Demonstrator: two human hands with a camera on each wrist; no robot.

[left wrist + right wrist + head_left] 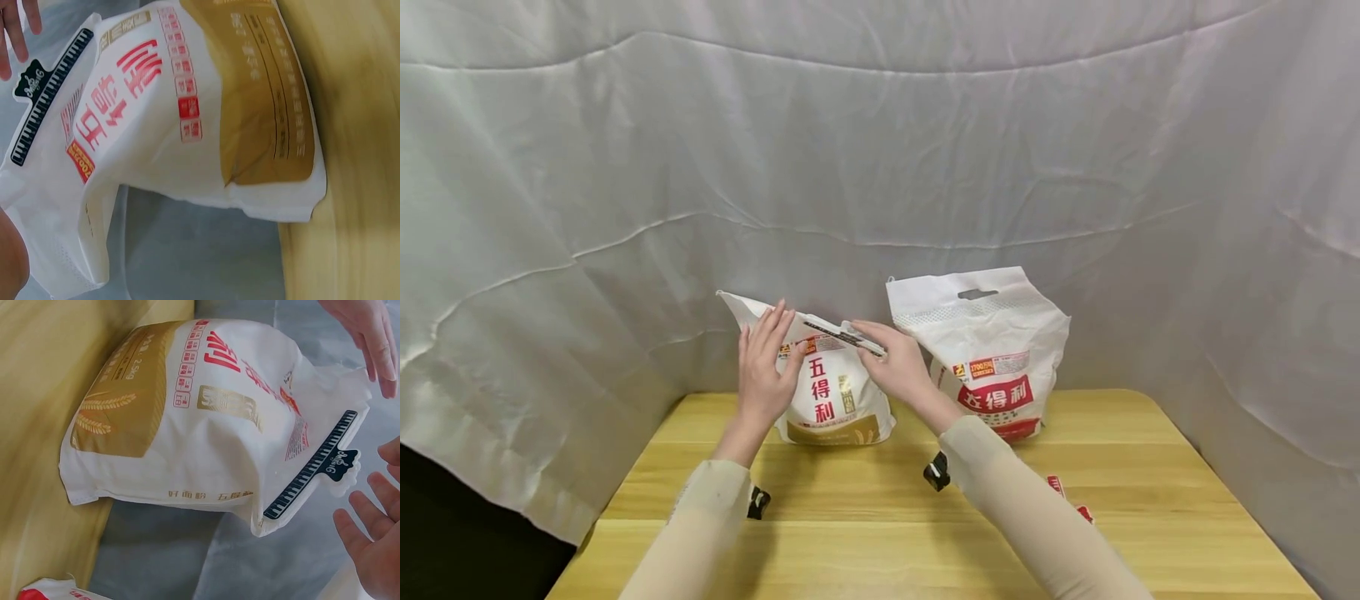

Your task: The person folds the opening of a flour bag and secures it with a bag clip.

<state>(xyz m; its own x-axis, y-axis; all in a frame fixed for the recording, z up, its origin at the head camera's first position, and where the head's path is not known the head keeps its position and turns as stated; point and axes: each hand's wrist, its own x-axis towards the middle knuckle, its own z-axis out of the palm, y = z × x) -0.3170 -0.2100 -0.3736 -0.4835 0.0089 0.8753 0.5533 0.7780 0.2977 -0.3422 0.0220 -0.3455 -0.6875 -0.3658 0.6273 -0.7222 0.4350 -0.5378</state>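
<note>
A white flour bag (827,387) with red lettering and a gold base stands upright on the table, its top folded over. Across the fold lies a sealing clip (315,465) patterned with black and white piano keys. My left hand (766,371) is at the bag's upper left, fingers extended. In the right wrist view, that left hand (369,337) is beside the folded corner. My right hand (895,362) is at the clip's right end. Its fingers (369,515) are spread and apart from the clip's tab in the right wrist view.
To the right stands a second flour bag (992,358) with red panels and a cut-out handle at its raised top. Small red and white pieces (1055,486) lie by the right sleeve. A grey curtain (880,167) hangs behind the wooden table (842,550).
</note>
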